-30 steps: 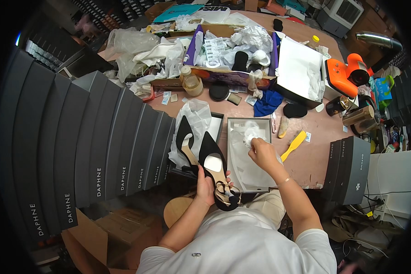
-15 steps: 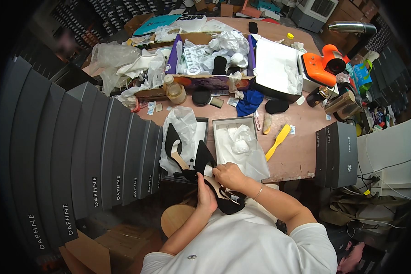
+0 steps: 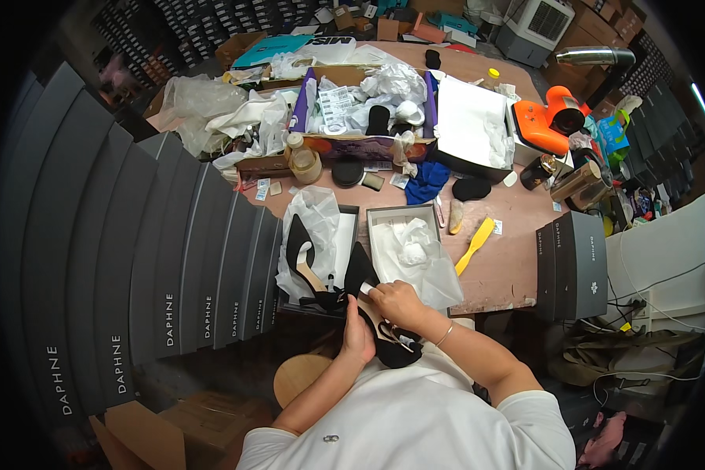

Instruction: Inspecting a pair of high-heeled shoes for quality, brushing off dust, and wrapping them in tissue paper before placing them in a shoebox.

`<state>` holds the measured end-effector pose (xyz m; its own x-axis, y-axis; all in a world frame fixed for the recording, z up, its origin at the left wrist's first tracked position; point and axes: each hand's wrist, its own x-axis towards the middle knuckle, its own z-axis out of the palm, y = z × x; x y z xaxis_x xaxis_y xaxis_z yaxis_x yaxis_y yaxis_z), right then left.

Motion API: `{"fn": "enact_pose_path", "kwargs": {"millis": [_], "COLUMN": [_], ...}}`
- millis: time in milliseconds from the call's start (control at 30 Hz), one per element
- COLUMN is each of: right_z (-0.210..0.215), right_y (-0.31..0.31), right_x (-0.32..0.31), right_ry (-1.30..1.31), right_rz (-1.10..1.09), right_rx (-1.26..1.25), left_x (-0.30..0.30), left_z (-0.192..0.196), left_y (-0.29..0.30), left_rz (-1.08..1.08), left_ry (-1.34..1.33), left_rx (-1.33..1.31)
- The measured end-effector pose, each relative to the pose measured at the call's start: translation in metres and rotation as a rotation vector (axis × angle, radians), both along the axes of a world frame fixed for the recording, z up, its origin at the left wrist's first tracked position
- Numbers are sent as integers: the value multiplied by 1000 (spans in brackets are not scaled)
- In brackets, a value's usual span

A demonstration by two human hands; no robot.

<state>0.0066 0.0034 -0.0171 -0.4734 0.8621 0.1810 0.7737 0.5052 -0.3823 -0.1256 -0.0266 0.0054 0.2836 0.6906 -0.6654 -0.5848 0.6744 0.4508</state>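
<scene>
A black pointed high-heeled shoe [image 3: 359, 268] with a beige insole is held over the table's near edge. My left hand [image 3: 358, 335] grips it from the left side, thumb upward. Over the shoe's opening, my right hand [image 3: 399, 304] is closed, its fingertips pinching a small white piece [image 3: 366, 288] at the opening; whether it is paper or padding I cannot make out. The matching black shoe [image 3: 296, 237] lies just left, on white tissue paper [image 3: 319, 205] over an open grey shoebox [image 3: 352, 223].
Beside that box stands another open shoebox [image 3: 400, 210] with tissue. Tall stacks of dark shoeboxes [image 3: 157, 258] rise at left; a shorter stack [image 3: 573, 266] stands right. A yellow brush [image 3: 475, 244], blue cloth [image 3: 426, 183], glass bottle [image 3: 304, 160] and purple carton [image 3: 352, 146] lie farther back.
The view has shifted slightly. Both hands stay on the same shoe, and the right fingertips remain at its opening with the white piece.
</scene>
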Motion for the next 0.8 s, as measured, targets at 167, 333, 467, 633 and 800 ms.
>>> {"fn": "enact_pose_path", "kwargs": {"millis": [167,333,467,633,800], "right_z": [33,25,38,-5,17], "right_y": [-18,1,6,27,-12], "right_x": [35,42,-15,-45,-39], "right_ry": [34,239,425,575,479], "right_rz": [-148,-401,-24,-94,-18], "right_rx": [87,-55,-391,-399,-381], "left_x": [-23,-19,4,6,-17], "left_z": [-37,-35,-3,24,1], "left_y": [7,14,1,-1,57], "left_rz": [60,20,1,-15,-27], "left_ry": [-52,-64,-14,14,-66], "left_rx": [-81,-47,-43,9,47]}}
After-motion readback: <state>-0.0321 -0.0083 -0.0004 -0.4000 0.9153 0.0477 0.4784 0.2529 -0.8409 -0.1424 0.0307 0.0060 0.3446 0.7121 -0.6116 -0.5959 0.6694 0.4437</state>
